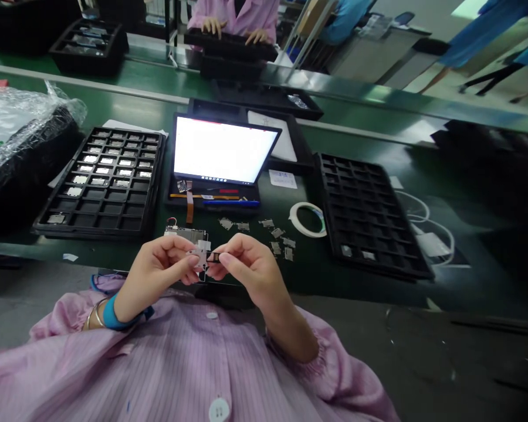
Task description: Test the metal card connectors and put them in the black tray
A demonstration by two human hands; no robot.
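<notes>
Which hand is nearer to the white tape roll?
Right. In the view, the right hand is to the lower left of the tape roll; the left hand is farther left.

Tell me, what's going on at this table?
A person is handling tiny parts with bare hands. The left hand pinches a small pale plate, and the right hand holds a dark piece right beside it; whether the two are joined is too small to tell. Beyond them is a lit laptop, with loose metal parts nearby. The left tray is partly filled; the right tray holds only a few pieces.
</notes>
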